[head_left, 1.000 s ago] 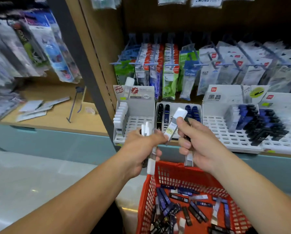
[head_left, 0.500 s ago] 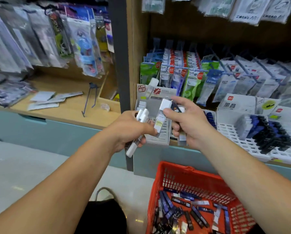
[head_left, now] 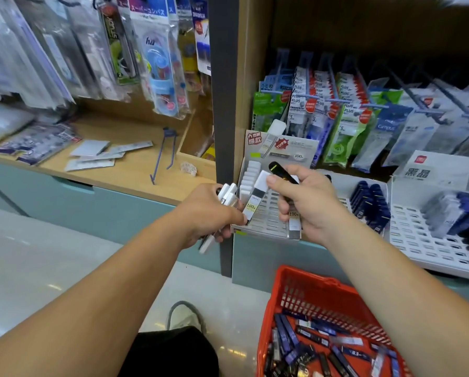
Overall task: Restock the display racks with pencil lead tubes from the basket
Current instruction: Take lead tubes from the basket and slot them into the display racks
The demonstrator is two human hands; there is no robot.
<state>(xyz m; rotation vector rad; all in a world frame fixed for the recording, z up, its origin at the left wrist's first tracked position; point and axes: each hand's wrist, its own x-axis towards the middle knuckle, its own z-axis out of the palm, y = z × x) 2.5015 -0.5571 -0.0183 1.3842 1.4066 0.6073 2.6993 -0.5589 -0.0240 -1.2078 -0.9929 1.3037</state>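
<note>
My left hand [head_left: 208, 210] grips a bundle of white-capped lead tubes [head_left: 227, 195] in front of the leftmost white display rack [head_left: 266, 221]. My right hand [head_left: 309, 202] holds several tubes: a white-capped one [head_left: 255, 201] pinched under the thumb, a black one [head_left: 282, 172] sticking up, and another hanging below the palm. The white-capped tube's lower end touches my left fingers. The rack's left column holds a row of white-capped tubes [head_left: 251, 172]. A red basket [head_left: 304, 292] with many dark and white tubes stands on the floor below my right arm.
Two more white racks [head_left: 432, 240] with blue and black tubes [head_left: 369, 202] sit to the right. Hanging packets fill the back wall. A dark upright post [head_left: 222, 118] divides the shelves. Left wooden shelf [head_left: 124, 172] bears flat packets and a loose hook. A black bag lies by my feet.
The view has shifted left and both hands have come closer to the leftmost rack. A black tube now sticks up from my right hand.
</note>
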